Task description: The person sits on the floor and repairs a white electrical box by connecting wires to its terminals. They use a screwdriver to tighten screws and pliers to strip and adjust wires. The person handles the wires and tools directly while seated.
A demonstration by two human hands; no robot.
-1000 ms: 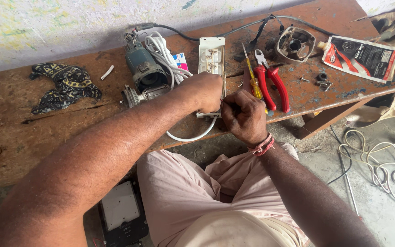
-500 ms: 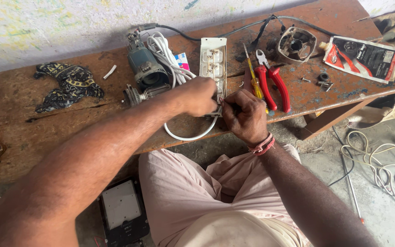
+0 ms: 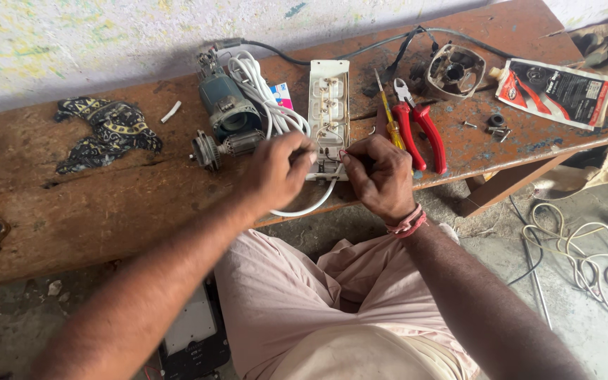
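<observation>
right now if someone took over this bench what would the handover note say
Left hand: at the near end of the open white power strip, grip closed around its white cable, which loops off the bench edge.
Right hand: fingertips pinching thin wires at the same end of the strip.
Nearby: red pliers and yellow screwdriver just right of the strip; motor part to its left; round metal housing and a flat packet further right.
Done: strip lies opened, its insides showing.
Left: wires at the near end are in the fingers, not visibly fastened; no cover on the strip.
</observation>
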